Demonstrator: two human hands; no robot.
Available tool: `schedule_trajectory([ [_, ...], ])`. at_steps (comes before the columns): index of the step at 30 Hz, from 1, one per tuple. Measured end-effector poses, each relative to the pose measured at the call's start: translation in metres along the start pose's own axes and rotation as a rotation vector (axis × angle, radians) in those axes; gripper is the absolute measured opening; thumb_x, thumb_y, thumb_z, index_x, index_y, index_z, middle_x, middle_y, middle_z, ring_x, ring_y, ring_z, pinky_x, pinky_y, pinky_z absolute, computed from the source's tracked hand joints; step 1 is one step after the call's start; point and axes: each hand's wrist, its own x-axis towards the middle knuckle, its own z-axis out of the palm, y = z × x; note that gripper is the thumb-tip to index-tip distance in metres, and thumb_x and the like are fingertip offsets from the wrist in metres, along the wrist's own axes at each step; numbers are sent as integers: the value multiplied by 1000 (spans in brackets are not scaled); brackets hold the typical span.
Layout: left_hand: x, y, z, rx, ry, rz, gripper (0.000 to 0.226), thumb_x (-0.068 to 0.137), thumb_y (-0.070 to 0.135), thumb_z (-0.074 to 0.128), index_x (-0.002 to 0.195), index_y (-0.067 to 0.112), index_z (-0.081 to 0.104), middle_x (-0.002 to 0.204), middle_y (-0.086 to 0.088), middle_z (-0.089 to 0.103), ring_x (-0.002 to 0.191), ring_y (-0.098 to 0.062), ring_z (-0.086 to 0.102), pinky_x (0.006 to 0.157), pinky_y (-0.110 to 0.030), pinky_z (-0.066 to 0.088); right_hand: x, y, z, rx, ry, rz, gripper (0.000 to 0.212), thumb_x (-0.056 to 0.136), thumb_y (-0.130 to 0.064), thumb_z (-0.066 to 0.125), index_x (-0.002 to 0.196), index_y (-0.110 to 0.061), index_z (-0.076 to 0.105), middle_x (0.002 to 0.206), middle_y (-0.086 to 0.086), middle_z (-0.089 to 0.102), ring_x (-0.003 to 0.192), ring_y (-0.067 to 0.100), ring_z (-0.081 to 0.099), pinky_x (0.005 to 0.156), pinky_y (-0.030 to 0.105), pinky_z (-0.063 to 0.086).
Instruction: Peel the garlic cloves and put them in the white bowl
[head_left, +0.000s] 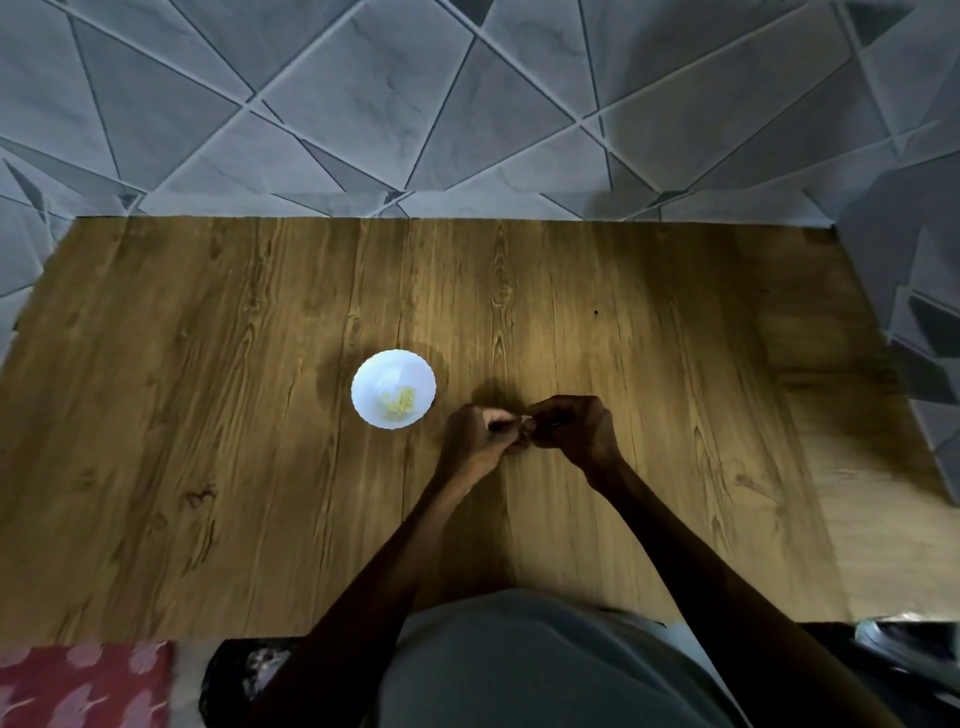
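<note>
Garlic clove (525, 419), one small pale piece, is held above the wooden table (208, 415), pinched between the fingertips of both hands just past the middle of the board. It is too blurred to tell how much skin is left on it. The left hand (480, 434) has its fingers curled tight, thumb and forefinger closing on the clove from the nine o'clock side. The right hand (576, 426) meets it from three o'clock, knuckles up, with its fingers folded in narrowly and its fingertips touching the same clove. The two hands nearly touch at the tips, with no open gap between them. Both bare forearms run back toward six o'clock to the person's grey garment (519, 670).

One white bowl (366, 384) with a scalloped rim stands upright on the table at about ten o'clock from the hands, near the left hand but apart from it. In its bottom lies a small yellowish heap of peeled cloves (399, 402); they blur together, so their number cannot be counted.

At seven o'clock, below the table's near edge, one red patterned cloth (83, 680) shows. Beyond the far edge, at twelve o'clock, is a grey tiled surface (467, 104) with angular joints
</note>
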Motion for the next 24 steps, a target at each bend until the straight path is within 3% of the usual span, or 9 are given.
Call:
schedule_trajectory([
  [5,-1,3,4,-6,41,-43,30,90,24,68,115,7,69,105,-2,71,90,-5,63,70,-5,48,2,-1,-1,-38,8,-24,14,86,-2,70,99,-1,72,91,3,73,83,12,73,68,23,59],
  [12,1,1,2,35,7,-92,33,90,28,68,118,11,67,107,-2,72,98,-11,67,80,-19,54,3,-5,0,-147,-26,-78,15,86,-10,73,99,-4,74,91,4,75,81,14,74,68,28,61],
  [16,1,6,2,75,-4,-80,24,93,18,64,113,6,69,101,-7,73,84,-7,67,64,-10,51,2,-10,1,-235,-13,-100,13,86,-6,72,98,-9,75,89,4,75,73,10,73,64,29,61],
  [19,1,7,2,130,8,-64,19,93,20,63,107,10,72,95,-2,74,81,-5,67,67,-11,50,2,-12,3,-280,-3,-111,15,84,-1,71,96,-9,75,85,4,75,69,10,73,62,31,61],
  [24,1,7,4,159,-24,-70,20,93,20,64,110,11,70,95,-2,74,84,-8,70,68,-13,52,1,-14,3,-285,-9,-75,8,87,-8,71,93,-11,75,79,1,75,65,10,72,61,37,61],
])
